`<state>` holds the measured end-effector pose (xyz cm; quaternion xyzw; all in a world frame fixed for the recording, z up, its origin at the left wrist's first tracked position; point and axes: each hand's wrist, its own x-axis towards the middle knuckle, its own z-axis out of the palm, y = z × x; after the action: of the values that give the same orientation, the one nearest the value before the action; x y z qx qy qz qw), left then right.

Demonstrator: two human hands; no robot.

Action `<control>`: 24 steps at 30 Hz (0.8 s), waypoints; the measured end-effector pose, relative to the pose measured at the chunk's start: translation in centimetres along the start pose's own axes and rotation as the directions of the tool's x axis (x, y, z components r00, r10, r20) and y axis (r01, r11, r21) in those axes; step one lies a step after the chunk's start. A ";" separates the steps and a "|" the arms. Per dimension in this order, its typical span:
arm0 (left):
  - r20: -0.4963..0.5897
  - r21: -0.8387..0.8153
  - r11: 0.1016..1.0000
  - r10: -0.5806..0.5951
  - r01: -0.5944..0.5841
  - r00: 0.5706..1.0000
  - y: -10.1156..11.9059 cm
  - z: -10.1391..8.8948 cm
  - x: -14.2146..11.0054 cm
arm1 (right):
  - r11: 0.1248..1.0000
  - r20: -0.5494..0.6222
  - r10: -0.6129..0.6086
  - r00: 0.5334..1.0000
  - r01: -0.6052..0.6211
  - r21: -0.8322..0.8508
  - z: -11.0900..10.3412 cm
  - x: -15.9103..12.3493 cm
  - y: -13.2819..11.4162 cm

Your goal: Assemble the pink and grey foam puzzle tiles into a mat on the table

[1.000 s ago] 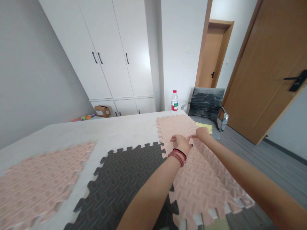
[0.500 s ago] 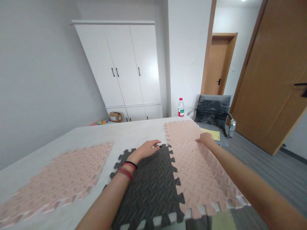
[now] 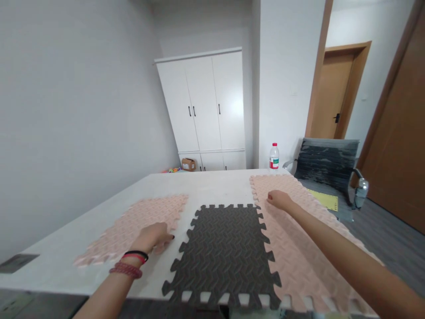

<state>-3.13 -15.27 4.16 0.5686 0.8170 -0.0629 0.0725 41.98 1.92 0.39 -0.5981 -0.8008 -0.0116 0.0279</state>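
Beside the loose pink foam mat on the left, my left hand curls its fingers down over the mat's near right corner, thumb on the outer side. A dark grey foam mat with toothed puzzle edges lies in the middle. Its right edge meets the teeth of a long pink foam mat strip. On that strip's upper part rests my right hand, closed in a fist, with nothing visible in it.
All the mats lie on a white table. At its far edge stands a bottle with a red cap. A chair holding a yellow sheet is to the right. A dark grey plate sits at the table's left.
My left hand has moved from the dark mat leftward to the loose pink mat. My right hand has curled into a fist on the pink strip. The view has turned left.
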 end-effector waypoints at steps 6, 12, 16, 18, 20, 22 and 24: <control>-0.074 0.116 0.992 -0.050 0.058 0.996 -1.0 2.0 0.1 | 0.973 0.054 -0.229 0.972 0.228 0.036 1.7 0.5 -0.6; -0.145 0.202 0.979 -0.009 0.038 0.989 -0.6 3.2 1.2 | 0.941 0.043 -0.338 0.940 0.337 0.034 2.6 -0.8 0.4; -0.175 0.221 0.975 0.037 0.003 0.984 -0.3 4.1 1.1 | 0.946 0.025 -0.325 0.945 0.324 0.033 2.8 -0.9 0.2; -0.189 0.219 0.975 0.062 -0.020 0.980 -0.4 4.5 0.9 | 0.950 0.013 -0.311 0.950 0.310 0.033 2.9 -0.9 0.0; -0.207 0.205 0.978 0.075 -0.032 0.975 -0.7 4.7 0.8 | 0.953 0.007 -0.302 0.953 0.301 0.038 2.9 -1.0 0.0; -0.228 0.173 0.984 0.070 -0.031 0.971 -1.1 4.6 0.7 | 0.955 0.003 -0.294 0.956 0.294 0.048 2.9 -1.1 0.0; -0.246 0.121 0.992 0.069 -0.040 0.967 -1.6 4.3 0.8 | 0.956 0.003 -0.288 0.958 0.288 0.064 2.7 -1.2 0.1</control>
<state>-4.73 -15.89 -0.22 0.5975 0.7987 -0.0359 -0.0623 42.31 0.95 -2.42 -0.4741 -0.8795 0.0135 0.0400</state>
